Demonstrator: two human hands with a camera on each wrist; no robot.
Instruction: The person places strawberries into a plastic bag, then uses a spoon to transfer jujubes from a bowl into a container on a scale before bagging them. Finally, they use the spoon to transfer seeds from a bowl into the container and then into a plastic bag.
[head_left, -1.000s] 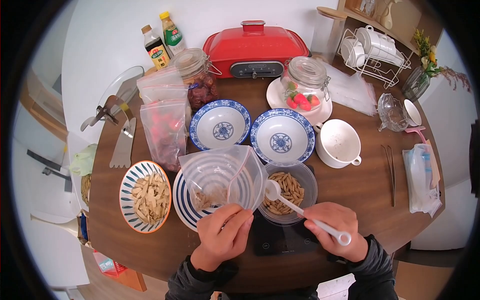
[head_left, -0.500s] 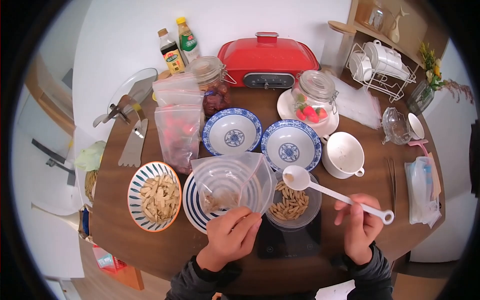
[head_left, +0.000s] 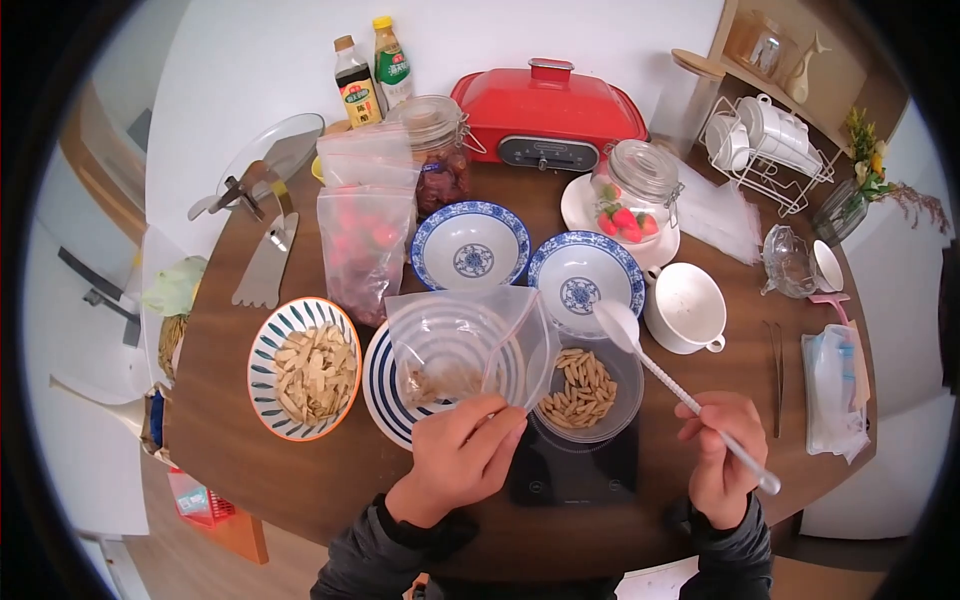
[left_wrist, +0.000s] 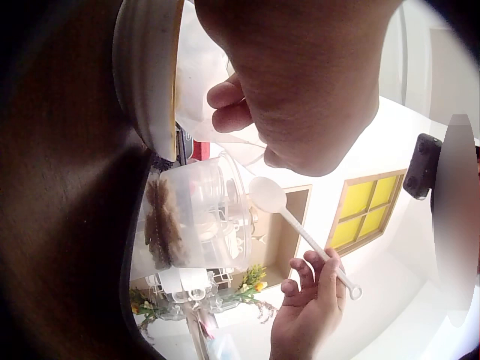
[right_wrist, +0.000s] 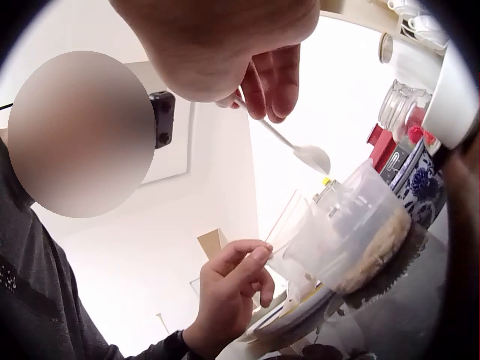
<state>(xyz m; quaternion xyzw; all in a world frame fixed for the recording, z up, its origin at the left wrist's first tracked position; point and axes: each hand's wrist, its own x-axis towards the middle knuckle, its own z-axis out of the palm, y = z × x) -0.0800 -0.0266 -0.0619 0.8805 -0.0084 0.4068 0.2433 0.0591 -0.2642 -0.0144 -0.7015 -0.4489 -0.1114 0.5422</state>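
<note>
My left hand (head_left: 462, 452) pinches the edge of a clear zip bag (head_left: 440, 340) that stands tilted over a blue-striped plate (head_left: 378, 388). Pale brown dried bits lie low in the bag. A white long-handled spoon (head_left: 652, 362) is held by its handle in my right hand (head_left: 722, 455). Its bowl hovers above the clear plastic tub (head_left: 622, 400), near the rim of a blue-patterned bowl. Inside the tub are many small tan sticks (head_left: 578, 390). The tub sits on a black kitchen scale (head_left: 575, 480). In the left wrist view the spoon (left_wrist: 268, 195) is raised beside the tub (left_wrist: 199, 240).
An orange-rimmed bowl (head_left: 258, 385) of pale slices stands left. Two blue-patterned bowls (head_left: 470, 222) sit behind, with a white two-handled cup (head_left: 687, 308) to their right. Zip bags (head_left: 365, 240), jars and a red cooker (head_left: 550, 110) line the back. Tweezers (head_left: 776, 380) lie right.
My right hand has moved right, away from the bag, bringing the spoon off the tub's left rim and turning its handle steeper. The left hand keeps its hold on the bag.
</note>
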